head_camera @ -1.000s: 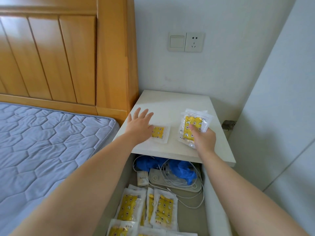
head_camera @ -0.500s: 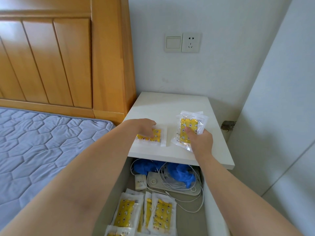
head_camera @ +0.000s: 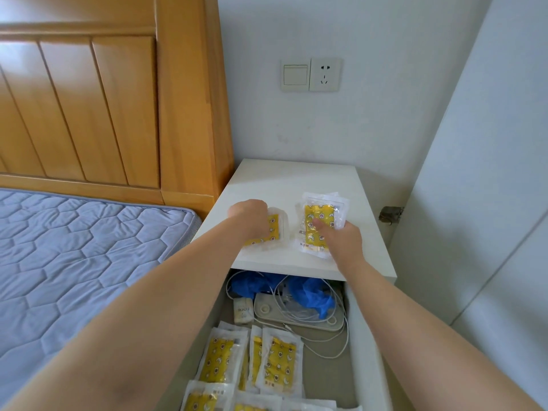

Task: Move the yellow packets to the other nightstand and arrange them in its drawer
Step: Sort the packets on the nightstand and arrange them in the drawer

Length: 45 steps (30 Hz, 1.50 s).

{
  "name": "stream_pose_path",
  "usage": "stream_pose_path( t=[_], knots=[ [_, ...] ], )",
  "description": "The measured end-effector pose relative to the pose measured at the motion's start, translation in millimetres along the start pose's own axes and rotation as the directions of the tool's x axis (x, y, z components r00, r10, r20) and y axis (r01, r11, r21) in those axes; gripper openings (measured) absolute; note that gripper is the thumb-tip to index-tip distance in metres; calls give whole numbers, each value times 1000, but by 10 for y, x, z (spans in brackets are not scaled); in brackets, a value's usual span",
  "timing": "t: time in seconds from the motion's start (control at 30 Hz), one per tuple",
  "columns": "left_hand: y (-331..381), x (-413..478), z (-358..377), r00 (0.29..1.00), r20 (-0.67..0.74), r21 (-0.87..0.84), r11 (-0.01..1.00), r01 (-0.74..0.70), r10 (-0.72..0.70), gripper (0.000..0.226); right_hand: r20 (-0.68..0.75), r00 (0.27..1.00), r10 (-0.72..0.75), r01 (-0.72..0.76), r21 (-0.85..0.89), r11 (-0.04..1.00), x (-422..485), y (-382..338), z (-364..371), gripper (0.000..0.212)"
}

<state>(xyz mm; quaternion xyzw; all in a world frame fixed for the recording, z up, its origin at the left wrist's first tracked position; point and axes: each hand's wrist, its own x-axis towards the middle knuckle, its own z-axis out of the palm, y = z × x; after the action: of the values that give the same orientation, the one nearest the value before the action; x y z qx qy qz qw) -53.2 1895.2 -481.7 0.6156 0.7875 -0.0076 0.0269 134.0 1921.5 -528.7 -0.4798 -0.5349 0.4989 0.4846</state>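
Note:
On the white nightstand top [head_camera: 299, 179] my left hand [head_camera: 247, 216] curls round a yellow packet [head_camera: 271, 231] in clear wrap and lifts its edge. My right hand [head_camera: 341, 240] grips a small stack of yellow packets [head_camera: 318, 223], thumb on top, resting on the top's right part. Below, the open drawer [head_camera: 366, 336] holds several more yellow packets [head_camera: 278, 363] laid side by side near its front.
The back of the drawer holds a white power strip [head_camera: 299, 317], white cables, a blue cloth-like bundle [head_camera: 311, 295] and a small white box [head_camera: 243, 310]. A mattress [head_camera: 74, 262] and wooden headboard [head_camera: 118, 99] lie to the left, a white wall panel to the right.
My left hand went from flat and open beside the single packet to curled round it, raising it off the top. My right hand kept its grip on the stack.

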Motion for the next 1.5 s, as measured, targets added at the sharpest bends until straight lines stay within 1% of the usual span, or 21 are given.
stream_pose_path(
  t=[0.03, 0.1, 0.17, 0.27, 0.3, 0.33, 0.4, 0.47, 0.5, 0.53, 0.6, 0.67, 0.8, 0.83, 0.9, 1.0, 1.17, 1.27, 1.33, 1.4, 1.5],
  knots=[
    [16, -72, 5, 1000, -3, -62, 998, 9, -9, 35, 22, 999, 29, -30, 52, 998, -29, -11, -34, 8],
    [29, -231, 16, 999, 25, -279, 959, 45, -40, 43, 72, 992, 102, -115, 211, 971, -119, -12, -112, 10],
    [55, -434, 31, 996, 64, -489, 868, 89, -66, 43, 115, 981, 154, -183, 324, 928, -261, 9, -187, 14],
    [120, -769, 187, 991, 107, -669, 731, 134, -83, 34, 141, 967, 212, -250, 375, 893, -520, 84, -245, 17],
    [136, -866, 283, 987, 130, -741, 653, 159, -93, 32, 154, 963, 220, -263, 378, 888, -614, 123, -250, 17],
    [147, -961, 390, 981, 167, -822, 535, 196, -104, 31, 171, 960, 221, -271, 371, 889, -707, 175, -245, 17],
    [168, -1129, 604, 958, 266, -931, 230, 285, -109, 31, 194, 956, 220, -275, 333, 902, -894, 285, -207, 18],
    [182, -1262, 805, 936, 338, -941, -35, 336, -97, 27, 185, 957, 225, -271, 284, 920, -1052, 413, -154, 17],
    [183, -1318, 899, 929, 355, -933, -103, 345, -101, 23, 182, 957, 227, -269, 259, 928, -1117, 476, -131, 19],
    [179, -1364, 991, 924, 365, -928, -130, 350, -113, 21, 174, 958, 228, -264, 221, 939, -1160, 546, -110, 21],
    [153, -1440, 1155, 915, 376, -925, -119, 361, -146, 24, 162, 961, 223, -240, 97, 966, -1228, 665, -85, 20],
    [108, -1488, 1294, 907, 388, -921, -75, 381, -161, 26, 181, 953, 241, -237, -48, 970, -1276, 763, -77, 15],
    [-9, -1492, 1390, 914, 377, -917, 74, 391, -153, 18, 277, 898, 342, -268, -271, 924, -1298, 873, -97, 19],
    [-37, -1480, 1386, 920, 368, -916, 119, 383, -130, 18, 292, 882, 369, -297, -265, 917, -1291, 896, -108, 22],
    [-80, -1447, 1374, 932, 352, -915, 180, 362, -87, 18, 319, 847, 425, -387, -177, 905, -1274, 940, -115, 29],
    [-88, -1406, 1384, 939, 340, -918, 195, 345, -60, 19, 324, 836, 443, -435, -101, 895, -1249, 978, -99, 31],
    [-37, -1383, 1452, 936, 348, -903, 248, 351, -58, 32, 236, 915, 328, -284, -200, 938, -1232, 1013, -57, 24],
    [-32, -1375, 1471, 932, 359, -890, 284, 358, -52, 32, 229, 926, 302, -238, -267, 934, -1242, 1010, -22, 28],
    [-41, -1373, 1481, 928, 369, -885, 289, 366, -47, 32, 242, 909, 338, -264, -293, 919, -1232, 1006, -32, 30],
    [-50, -1373, 1484, 927, 374, -883, 292, 367, -32, 33, 270, 871, 410, -326, -305, 895, -1204, 997, -71, 27],
    [-46, -1370, 1486, 930, 368, -873, 343, 346, -2, 36, 290, 826, 482, -430, -227, 874, -1154, 956, -157, 30]
  ],
)
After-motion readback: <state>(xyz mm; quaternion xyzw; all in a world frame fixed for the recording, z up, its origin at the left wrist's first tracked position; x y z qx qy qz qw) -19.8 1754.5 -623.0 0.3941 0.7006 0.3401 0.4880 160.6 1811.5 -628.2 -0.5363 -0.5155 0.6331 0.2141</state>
